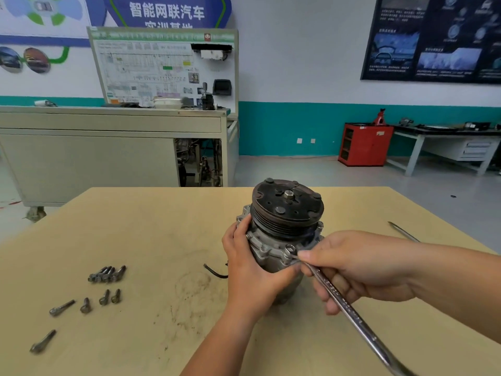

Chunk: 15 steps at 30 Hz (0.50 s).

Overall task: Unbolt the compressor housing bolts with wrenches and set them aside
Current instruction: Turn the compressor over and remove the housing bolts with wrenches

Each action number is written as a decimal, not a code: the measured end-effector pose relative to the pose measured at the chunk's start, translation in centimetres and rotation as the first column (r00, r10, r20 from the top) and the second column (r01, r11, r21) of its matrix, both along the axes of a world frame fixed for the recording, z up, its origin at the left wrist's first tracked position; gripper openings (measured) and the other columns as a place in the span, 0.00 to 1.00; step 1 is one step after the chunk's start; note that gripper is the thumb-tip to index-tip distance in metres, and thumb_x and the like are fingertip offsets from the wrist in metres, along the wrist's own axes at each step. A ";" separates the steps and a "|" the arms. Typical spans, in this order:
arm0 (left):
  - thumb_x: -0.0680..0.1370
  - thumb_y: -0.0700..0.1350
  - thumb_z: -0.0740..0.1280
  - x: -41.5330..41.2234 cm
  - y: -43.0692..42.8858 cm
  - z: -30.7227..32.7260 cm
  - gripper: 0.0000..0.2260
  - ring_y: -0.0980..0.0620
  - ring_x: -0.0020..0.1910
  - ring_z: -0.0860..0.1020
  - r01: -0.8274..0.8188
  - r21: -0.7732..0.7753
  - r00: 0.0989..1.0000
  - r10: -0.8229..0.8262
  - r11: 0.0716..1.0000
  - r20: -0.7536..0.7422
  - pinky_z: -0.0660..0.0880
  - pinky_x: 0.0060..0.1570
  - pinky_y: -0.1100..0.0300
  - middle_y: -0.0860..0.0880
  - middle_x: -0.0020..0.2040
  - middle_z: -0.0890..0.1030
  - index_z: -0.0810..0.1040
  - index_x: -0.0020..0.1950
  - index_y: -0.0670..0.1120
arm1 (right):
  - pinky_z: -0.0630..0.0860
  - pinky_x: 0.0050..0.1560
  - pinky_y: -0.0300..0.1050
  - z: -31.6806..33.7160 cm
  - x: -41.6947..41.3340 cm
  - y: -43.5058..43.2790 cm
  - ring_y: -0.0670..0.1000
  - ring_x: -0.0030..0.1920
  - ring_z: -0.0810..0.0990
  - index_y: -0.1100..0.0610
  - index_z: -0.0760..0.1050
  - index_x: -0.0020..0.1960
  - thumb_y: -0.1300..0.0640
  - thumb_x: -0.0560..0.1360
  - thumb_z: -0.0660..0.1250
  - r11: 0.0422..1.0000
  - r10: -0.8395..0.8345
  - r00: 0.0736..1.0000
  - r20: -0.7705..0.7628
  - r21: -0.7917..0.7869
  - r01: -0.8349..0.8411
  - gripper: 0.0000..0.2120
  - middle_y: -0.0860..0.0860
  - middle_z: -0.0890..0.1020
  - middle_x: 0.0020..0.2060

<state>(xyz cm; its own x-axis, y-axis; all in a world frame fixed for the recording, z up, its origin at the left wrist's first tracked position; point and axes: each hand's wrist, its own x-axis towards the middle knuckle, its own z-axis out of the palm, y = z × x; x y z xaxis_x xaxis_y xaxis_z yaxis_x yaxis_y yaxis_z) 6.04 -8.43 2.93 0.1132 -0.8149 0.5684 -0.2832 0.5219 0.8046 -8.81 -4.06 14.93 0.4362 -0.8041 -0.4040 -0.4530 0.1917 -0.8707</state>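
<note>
— Where's the compressor [287, 213]?
— Upright on the worktop [162, 226]; your left hand [249, 264] curls round its housing.
— And my right hand [360, 270]?
— It pinches the wrench [349, 305], whose head sits at a flange bolt [289, 248]. Loose bolts [107, 274] lie well to your left.

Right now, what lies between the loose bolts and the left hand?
Head view: a short black wire, close to the left hand gripping the compressor; otherwise bare, stained table up to the bolts.
</note>
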 end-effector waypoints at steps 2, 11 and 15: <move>0.54 0.63 0.73 -0.1 0.0 0.0 0.44 0.62 0.68 0.62 0.003 0.007 1.000 -0.002 1.000 -0.005 0.63 0.66 0.67 0.58 0.66 0.59 0.57 0.66 0.68 | 0.77 0.30 0.38 0.0 0.0 0.0 0.48 0.25 0.80 0.58 0.71 0.42 0.50 0.81 0.54 0.999 0.037 0.999 -0.037 0.006 -0.037 0.15 0.50 0.79 0.25; 0.55 0.63 0.74 0.0 0.2 0.3 0.43 0.60 0.69 0.62 -0.016 0.009 0.999 0.016 1.000 0.033 0.64 0.68 0.63 0.58 0.66 0.58 0.56 0.65 0.68 | 0.74 0.29 0.36 2.5 -1.0 -1.9 0.47 0.23 0.76 0.55 0.73 0.37 0.49 0.80 0.57 0.978 0.141 0.916 -0.375 -0.091 -0.187 0.17 0.47 0.76 0.23; 0.55 0.63 0.72 0.0 0.2 0.4 0.42 0.62 0.69 0.62 0.002 0.020 1.000 -0.002 1.000 0.012 0.63 0.67 0.68 0.56 0.67 0.58 0.56 0.65 0.67 | 0.67 0.30 0.29 2.3 -1.7 -3.5 0.39 0.26 0.73 0.48 0.76 0.35 0.46 0.77 0.63 0.851 -0.022 0.781 -0.625 -0.422 -0.314 0.13 0.43 0.76 0.25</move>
<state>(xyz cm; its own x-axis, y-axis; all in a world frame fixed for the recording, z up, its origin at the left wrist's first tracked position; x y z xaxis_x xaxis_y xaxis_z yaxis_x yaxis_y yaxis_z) 6.05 -8.18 3.31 0.1047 -0.8265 0.5532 -0.2920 0.5062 0.8115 -10.50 -7.58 17.27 0.3746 -0.9056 -0.1989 -0.8843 -0.2844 -0.3703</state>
